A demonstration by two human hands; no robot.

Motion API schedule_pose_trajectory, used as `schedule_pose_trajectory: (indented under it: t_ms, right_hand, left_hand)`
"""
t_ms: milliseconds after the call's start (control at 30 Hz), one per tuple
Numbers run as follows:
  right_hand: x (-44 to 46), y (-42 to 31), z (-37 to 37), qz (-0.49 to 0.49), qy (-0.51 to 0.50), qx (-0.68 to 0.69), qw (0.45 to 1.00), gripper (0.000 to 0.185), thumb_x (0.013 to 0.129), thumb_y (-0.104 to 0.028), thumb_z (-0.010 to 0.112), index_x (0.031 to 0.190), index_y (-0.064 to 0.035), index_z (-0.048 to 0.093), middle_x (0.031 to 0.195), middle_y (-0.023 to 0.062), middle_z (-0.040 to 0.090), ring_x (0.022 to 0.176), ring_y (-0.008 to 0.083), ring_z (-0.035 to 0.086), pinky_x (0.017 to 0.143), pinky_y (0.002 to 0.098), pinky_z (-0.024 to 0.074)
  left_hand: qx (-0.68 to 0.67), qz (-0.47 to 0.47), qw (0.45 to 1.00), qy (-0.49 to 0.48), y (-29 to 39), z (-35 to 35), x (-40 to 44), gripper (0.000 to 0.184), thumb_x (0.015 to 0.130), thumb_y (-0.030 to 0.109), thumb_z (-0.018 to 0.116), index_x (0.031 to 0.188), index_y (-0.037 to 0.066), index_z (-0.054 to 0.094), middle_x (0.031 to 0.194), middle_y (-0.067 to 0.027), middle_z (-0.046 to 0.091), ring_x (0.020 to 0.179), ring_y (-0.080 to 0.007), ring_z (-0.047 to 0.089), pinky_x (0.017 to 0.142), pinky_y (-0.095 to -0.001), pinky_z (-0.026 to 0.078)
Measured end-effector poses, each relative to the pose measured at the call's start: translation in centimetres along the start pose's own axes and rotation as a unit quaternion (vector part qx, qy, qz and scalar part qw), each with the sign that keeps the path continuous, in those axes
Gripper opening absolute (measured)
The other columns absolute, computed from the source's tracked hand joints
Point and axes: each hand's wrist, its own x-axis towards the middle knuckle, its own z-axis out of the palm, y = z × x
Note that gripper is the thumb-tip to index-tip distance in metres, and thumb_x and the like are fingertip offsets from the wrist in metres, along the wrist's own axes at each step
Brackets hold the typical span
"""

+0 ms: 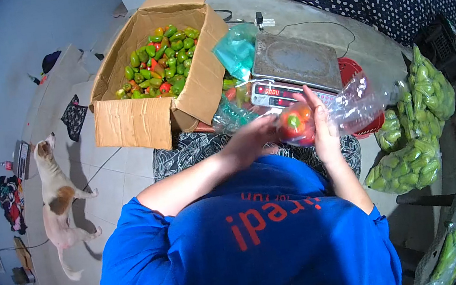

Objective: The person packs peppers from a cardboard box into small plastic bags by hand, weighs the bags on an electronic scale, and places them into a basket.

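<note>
Between my two hands, a clear plastic bag holds red and green peppers. My left hand, on the left of the view, is blurred, its fingers against the bag's left side. On the other side, my right hand lies along the bag with its fingers stretched upward. Just beyond them stands a digital scale with a bare metal plate and a lit red display. An open cardboard box full of green and red peppers is at the upper left of my hands.
A teal plastic bag lies between box and scale. Behind the clear bag is a red basket. Bags of green vegetables stand at the right. A white and brown dog stands on the floor at the left.
</note>
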Motion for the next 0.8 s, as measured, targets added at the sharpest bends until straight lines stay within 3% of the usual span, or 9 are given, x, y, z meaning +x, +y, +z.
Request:
schedule_pose_trajectory:
  t_ms: [33, 133, 300, 400, 500, 600, 667, 700, 800]
  right_hand:
    - [-0.2, -0.9, 0.8, -0.024, -0.01, 0.022, 0.999, 0.063, 0.097, -0.047, 0.027, 0.14, -0.0002, 0.03, 0.132, 0.02, 0.045, 0.123, 0.0253, 0.043, 0.104, 0.0372, 0.0312]
    - [-0.2, -0.6, 0.7, -0.084, -0.06, -0.125, 0.987, 0.064, 0.097, -0.048, 0.028, 0.139, 0.0, 0.031, 0.134, 0.0187, 0.043, 0.122, 0.0254, 0.043, 0.105, 0.0375, 0.0305]
    - [-0.2, -0.4, 1.0, 0.05, 0.024, 0.028, 0.998, 0.06, 0.099, -0.044, 0.025, 0.139, -0.0006, 0.031, 0.134, 0.0166, 0.044, 0.122, 0.0242, 0.043, 0.104, 0.0357, 0.0315]
    - [-0.2, -0.6, 0.7, 0.064, 0.013, 0.023, 0.998, 0.059, 0.099, -0.043, 0.025, 0.139, -0.0007, 0.032, 0.134, 0.0161, 0.044, 0.123, 0.024, 0.043, 0.104, 0.0338, 0.032]
    - [-0.5, 0.4, 0.4, -0.001, -0.026, -0.036, 0.999, 0.058, 0.099, -0.042, 0.025, 0.139, -0.0018, 0.033, 0.135, 0.0174, 0.044, 0.122, 0.0244, 0.044, 0.103, 0.0344, 0.0326]
    - [-0.7, -0.7, 0.5, -0.036, -0.104, -0.046, 0.993, 0.057, 0.099, -0.042, 0.025, 0.14, -0.0032, 0.033, 0.135, 0.0187, 0.044, 0.121, 0.027, 0.045, 0.103, 0.0359, 0.032]
    - [-0.3, -1.2, 0.6, -0.104, -0.089, -0.175, 0.975, 0.057, 0.099, -0.042, 0.023, 0.14, -0.0043, 0.032, 0.14, 0.0193, 0.037, 0.127, 0.029, 0.038, 0.106, 0.0373, 0.0277]
    - [-0.1, -1.2, 0.6, -0.14, -0.052, -0.26, 0.954, 0.057, 0.099, -0.042, 0.023, 0.141, -0.0045, 0.031, 0.141, 0.0191, 0.035, 0.129, 0.0292, 0.036, 0.107, 0.0374, 0.0265]
    - [-0.2, -0.6, 1.4, -0.05, 0.008, -0.07, 0.996, 0.056, 0.099, -0.041, 0.024, 0.143, -0.0059, 0.027, 0.144, 0.0163, 0.03, 0.132, 0.0272, 0.031, 0.108, 0.0367, 0.0243]
  left_hand:
    - [-0.098, -0.112, 0.988, 0.034, 0.4, 1.1, -0.5, 0.054, 0.093, 0.04, 0.047, 0.137, 0.012, 0.034, 0.132, -0.002, 0.043, 0.115, -0.0208, 0.049, 0.096, -0.0379, 0.041]
    - [-0.069, -0.08, 0.994, 0.008, 2.8, 4.0, -1.9, 0.051, 0.095, 0.04, 0.042, 0.137, 0.014, 0.032, 0.135, -0.0039, 0.041, 0.118, -0.021, 0.047, 0.095, -0.0407, 0.041]
    - [0.003, 0.227, 0.974, 0.015, 2.7, 3.0, -0.3, 0.041, 0.095, 0.028, 0.042, 0.129, 0.006, 0.038, 0.126, -0.0136, 0.049, 0.114, -0.0256, 0.05, 0.095, -0.0383, 0.042]
    - [-0.259, 0.168, 0.951, 0.031, 2.6, 0.0, -0.3, 0.037, 0.094, 0.023, 0.042, 0.127, 0.005, 0.04, 0.122, -0.0127, 0.052, 0.11, -0.027, 0.054, 0.095, -0.0386, 0.043]
    - [0.131, 0.138, 0.981, 0.033, 0.9, -0.4, -0.5, 0.042, 0.095, 0.034, 0.04, 0.127, 0.006, 0.04, 0.111, -0.0142, 0.058, 0.103, -0.0292, 0.058, 0.091, -0.0412, 0.047]
    - [0.212, 0.03, 0.973, -0.087, 0.1, 0.5, -1.3, 0.052, 0.095, 0.042, 0.038, 0.133, 0.007, 0.034, 0.12, -0.0159, 0.054, 0.1, -0.0326, 0.061, 0.07, -0.0438, 0.056]
    - [-0.041, -0.121, 0.98, -0.156, 1.7, 0.7, -1.0, 0.055, 0.096, 0.041, 0.037, 0.138, 0.007, 0.027, 0.131, -0.0163, 0.047, 0.098, -0.0339, 0.062, 0.061, -0.0439, 0.058]
    - [-0.166, -0.148, 0.953, -0.204, 2.0, 0.7, -0.9, 0.057, 0.095, 0.031, 0.046, 0.141, 0.007, 0.022, 0.135, -0.0162, 0.041, 0.105, -0.0324, 0.059, 0.076, -0.0419, 0.055]
    - [0.089, 0.11, 0.987, -0.074, 1.7, 3.3, -0.3, 0.061, 0.088, 0.02, 0.059, 0.139, 0.006, 0.028, 0.133, -0.0139, 0.043, 0.116, -0.0318, 0.05, 0.094, -0.0407, 0.044]
